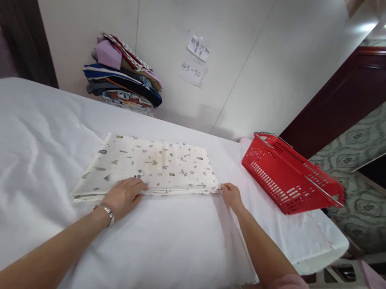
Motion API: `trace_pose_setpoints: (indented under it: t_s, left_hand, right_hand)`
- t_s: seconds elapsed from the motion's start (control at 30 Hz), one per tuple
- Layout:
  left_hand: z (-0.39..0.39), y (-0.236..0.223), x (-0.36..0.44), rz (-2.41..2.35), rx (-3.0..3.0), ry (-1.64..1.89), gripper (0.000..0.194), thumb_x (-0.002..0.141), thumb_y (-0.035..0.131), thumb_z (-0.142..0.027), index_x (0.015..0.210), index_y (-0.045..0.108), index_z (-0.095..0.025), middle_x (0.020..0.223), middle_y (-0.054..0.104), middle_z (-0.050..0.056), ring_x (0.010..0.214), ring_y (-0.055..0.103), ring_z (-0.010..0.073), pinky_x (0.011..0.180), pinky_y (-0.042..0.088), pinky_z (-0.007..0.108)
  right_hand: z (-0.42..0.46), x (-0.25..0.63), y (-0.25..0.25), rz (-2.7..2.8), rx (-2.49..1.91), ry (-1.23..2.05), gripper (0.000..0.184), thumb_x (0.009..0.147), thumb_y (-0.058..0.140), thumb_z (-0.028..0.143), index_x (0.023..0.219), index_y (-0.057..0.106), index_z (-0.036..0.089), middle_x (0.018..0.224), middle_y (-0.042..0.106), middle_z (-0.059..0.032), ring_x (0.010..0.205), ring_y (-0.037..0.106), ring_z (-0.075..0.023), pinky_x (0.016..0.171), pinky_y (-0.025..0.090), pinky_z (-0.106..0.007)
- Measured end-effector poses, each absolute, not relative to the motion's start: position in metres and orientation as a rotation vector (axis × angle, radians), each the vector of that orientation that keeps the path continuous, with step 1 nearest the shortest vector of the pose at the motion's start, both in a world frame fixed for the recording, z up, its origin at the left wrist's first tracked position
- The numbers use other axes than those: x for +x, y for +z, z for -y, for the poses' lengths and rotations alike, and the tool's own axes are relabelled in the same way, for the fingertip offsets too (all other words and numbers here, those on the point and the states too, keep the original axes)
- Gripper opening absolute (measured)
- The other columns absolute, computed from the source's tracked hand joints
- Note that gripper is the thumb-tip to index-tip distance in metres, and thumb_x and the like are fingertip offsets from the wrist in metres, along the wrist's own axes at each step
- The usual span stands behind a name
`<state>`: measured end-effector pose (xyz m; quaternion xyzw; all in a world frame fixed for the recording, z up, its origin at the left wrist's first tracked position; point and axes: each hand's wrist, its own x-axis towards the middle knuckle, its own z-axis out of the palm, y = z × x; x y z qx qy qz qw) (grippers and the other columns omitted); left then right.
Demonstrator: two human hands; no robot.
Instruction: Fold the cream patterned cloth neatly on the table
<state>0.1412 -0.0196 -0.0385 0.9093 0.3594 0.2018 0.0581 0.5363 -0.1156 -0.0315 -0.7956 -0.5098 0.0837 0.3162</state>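
Observation:
A white cloth (162,164) with a small printed pattern of plants and animals lies folded in a flat rectangle on the white-covered table. My left hand (124,198) rests on its near edge, left of the middle, palm down with the fingers lying over the fabric; a bracelet circles that wrist. At the near right corner of the cloth, my right hand (231,196) is closed in a pinch on the fabric. Several layers show along the near folded edge.
A red plastic basket (291,176) with metal handles stands at the table's right end. Several folded textiles (123,76) are piled at the back left against the white wall. Two paper notes (197,48) hang on that wall. The white tablecloth (28,151) has wrinkles on the left.

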Motion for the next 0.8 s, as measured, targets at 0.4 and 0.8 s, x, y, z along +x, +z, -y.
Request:
trace_pose_setpoints:
  t_s: [0.4,0.8]
  left_hand:
    - [0.021,-0.038,0.142,-1.050,2.707,0.678,0.022,0.078,0.044,-0.016,0.093,0.059,-0.023,0.096,0.062,0.004,0.094,0.055,0.0213,0.086,0.042,0.038]
    - [0.035,-0.039,0.147,-1.129,2.706,0.613,0.020,0.076,0.052,-0.015,0.094,0.060,-0.020,0.095,0.060,0.005,0.093,0.053,0.0197,0.085,0.039,0.034]
  right_hand:
    - [0.112,0.520,-0.012,1.455,-2.398,0.264,0.027,0.076,0.054,0.042,0.069,0.062,0.017,0.067,0.063,-0.0039,0.066,0.057,-0.0175,0.057,0.038,-0.025]
    - [0.109,0.473,-0.054,2.366,-1.807,-0.151,0.049,0.089,0.036,0.046,0.133,0.042,0.023,0.140,0.040,-0.0068,0.131,0.032,-0.0252,0.104,0.029,-0.047]
